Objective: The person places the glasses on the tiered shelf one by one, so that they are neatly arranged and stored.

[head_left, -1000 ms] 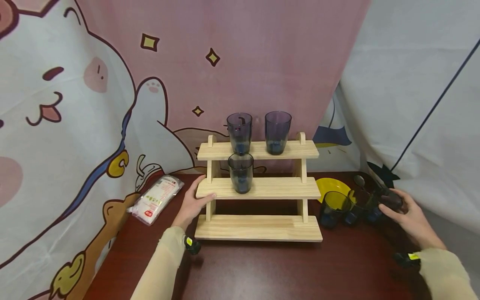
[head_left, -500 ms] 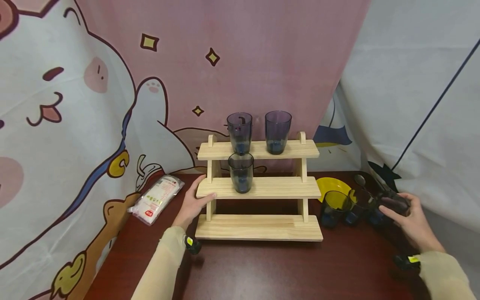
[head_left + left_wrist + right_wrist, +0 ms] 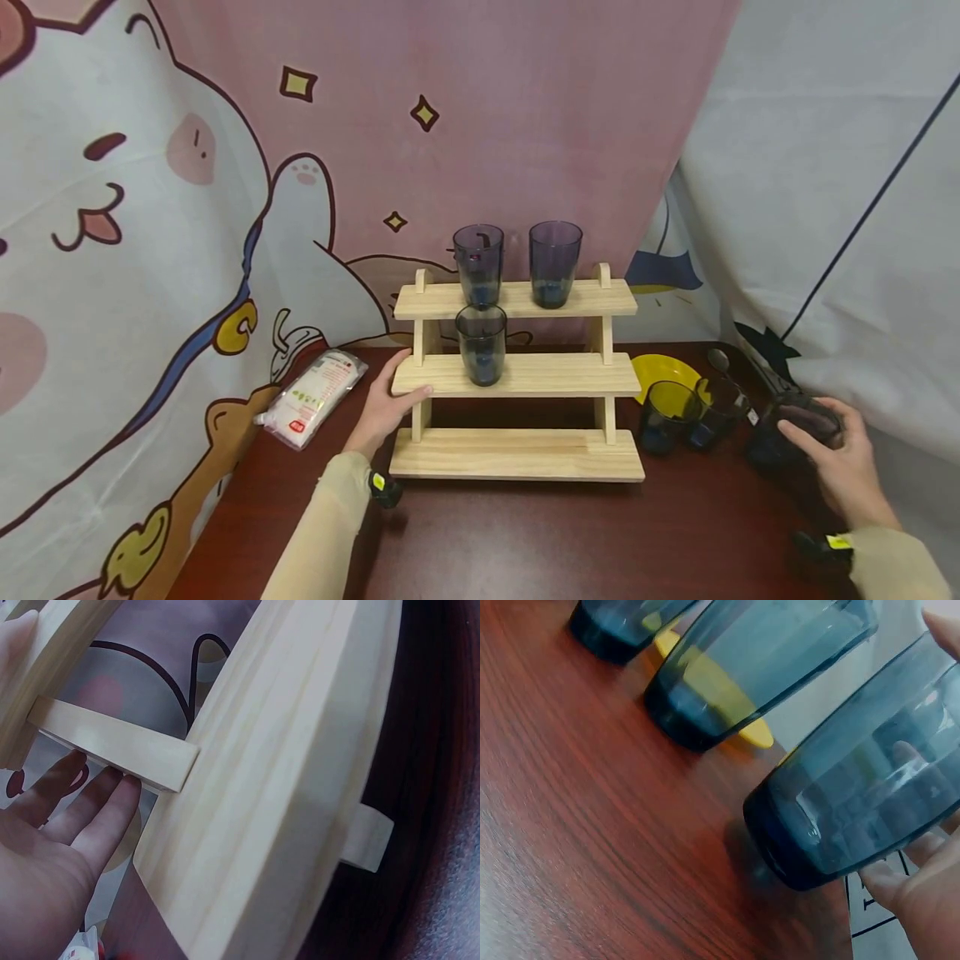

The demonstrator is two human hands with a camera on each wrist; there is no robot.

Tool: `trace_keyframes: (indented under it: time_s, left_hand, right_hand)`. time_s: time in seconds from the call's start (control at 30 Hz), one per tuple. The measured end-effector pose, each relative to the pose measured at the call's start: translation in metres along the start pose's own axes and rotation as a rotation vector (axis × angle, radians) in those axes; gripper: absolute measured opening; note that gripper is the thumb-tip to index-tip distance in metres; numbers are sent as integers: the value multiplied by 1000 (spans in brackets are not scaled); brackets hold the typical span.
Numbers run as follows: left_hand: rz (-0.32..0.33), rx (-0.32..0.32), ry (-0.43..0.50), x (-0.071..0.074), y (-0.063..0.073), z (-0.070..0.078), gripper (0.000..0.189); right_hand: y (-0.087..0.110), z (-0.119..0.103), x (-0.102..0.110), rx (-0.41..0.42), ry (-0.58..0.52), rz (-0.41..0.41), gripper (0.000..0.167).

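Observation:
A three-tier wooden display shelf [image 3: 517,454] stands mid-table. My left hand [image 3: 384,408] grips the left end of its middle tier, thumb on the board; in the left wrist view the fingers [image 3: 105,814] reach the upright post [image 3: 116,742]. Far right, my right hand [image 3: 851,458] holds a dark tinted glass [image 3: 806,421] round its side. In the right wrist view this glass [image 3: 840,787] has its base close over the tabletop. Two similar glasses, one nearer the shelf [image 3: 667,421] and another beside it [image 3: 718,414], stand to its left.
Two glasses stand on the top tier, a left one [image 3: 480,262] and a right one [image 3: 553,262]; another glass [image 3: 482,350] is on the middle tier. A yellow plate [image 3: 663,367] and a spoon [image 3: 718,360] lie behind the right-hand glasses. A white plastic packet [image 3: 315,396] lies at left.
My right hand has moved right and slightly toward me with the glass, away from the two glasses beside it. The left hand keeps its hold on the shelf.

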State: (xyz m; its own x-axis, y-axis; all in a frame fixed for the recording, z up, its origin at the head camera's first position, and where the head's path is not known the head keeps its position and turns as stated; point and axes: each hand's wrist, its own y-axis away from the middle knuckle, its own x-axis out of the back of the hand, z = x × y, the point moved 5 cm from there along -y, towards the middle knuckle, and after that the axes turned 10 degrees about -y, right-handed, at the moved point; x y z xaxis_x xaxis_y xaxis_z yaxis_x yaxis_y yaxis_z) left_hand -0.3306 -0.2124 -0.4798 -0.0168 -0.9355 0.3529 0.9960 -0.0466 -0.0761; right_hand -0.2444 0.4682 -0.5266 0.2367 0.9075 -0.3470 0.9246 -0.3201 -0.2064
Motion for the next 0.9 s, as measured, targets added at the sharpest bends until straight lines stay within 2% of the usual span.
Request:
trace_keyframes:
  time_s: [0.17, 0.33, 0.43, 0.6, 0.9]
  left_hand:
    - [-10, 10, 0, 0, 0, 0, 85]
    - [-10, -2, -13, 1, 0, 0, 84]
    - [-8, -11, -19, 1, 0, 0, 84]
    - [-11, -10, -36, 1, -1, -1, 84]
    - [-13, -3, -27, 1, 0, 0, 84]
  right_hand:
    - [7, -13, -6, 90, -200, -5, 59]
    - [13, -30, -18, 151, -332, -66, 55]
    - [16, -40, -26, 159, -398, -119, 53]
    - [19, -57, -44, 153, -456, -183, 53]
    - [22, -88, -85, 225, -543, -338, 48]
